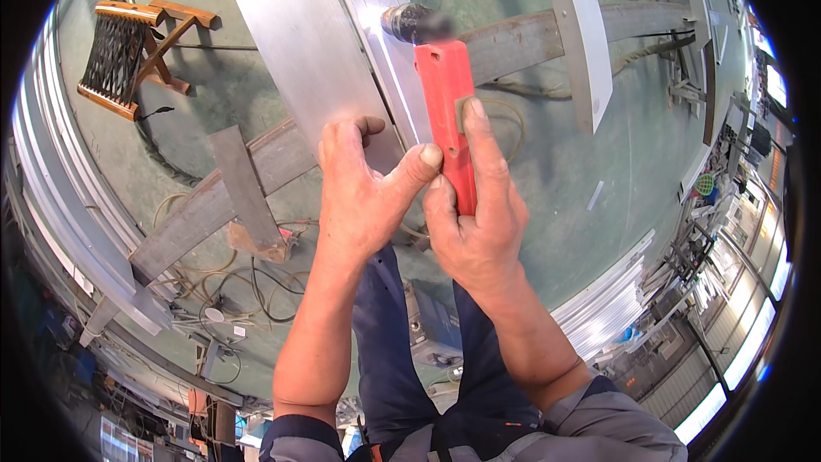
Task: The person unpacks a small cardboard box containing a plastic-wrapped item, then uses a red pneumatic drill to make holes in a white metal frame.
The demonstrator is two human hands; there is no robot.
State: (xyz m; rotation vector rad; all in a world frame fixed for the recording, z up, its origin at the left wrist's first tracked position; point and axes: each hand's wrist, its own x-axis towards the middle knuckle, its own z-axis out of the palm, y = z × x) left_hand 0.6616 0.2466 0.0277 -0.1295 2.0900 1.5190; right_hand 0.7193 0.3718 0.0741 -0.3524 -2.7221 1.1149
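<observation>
I'm gripping the red tool (446,111) with my right hand (479,222) closed around it, tip against the aluminium strip (376,0); my left hand (363,192), half-open, is steadying it by thumb.

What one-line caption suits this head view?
Right hand grips a red-handled tool against an aluminium strip; left hand steadies it.
</observation>
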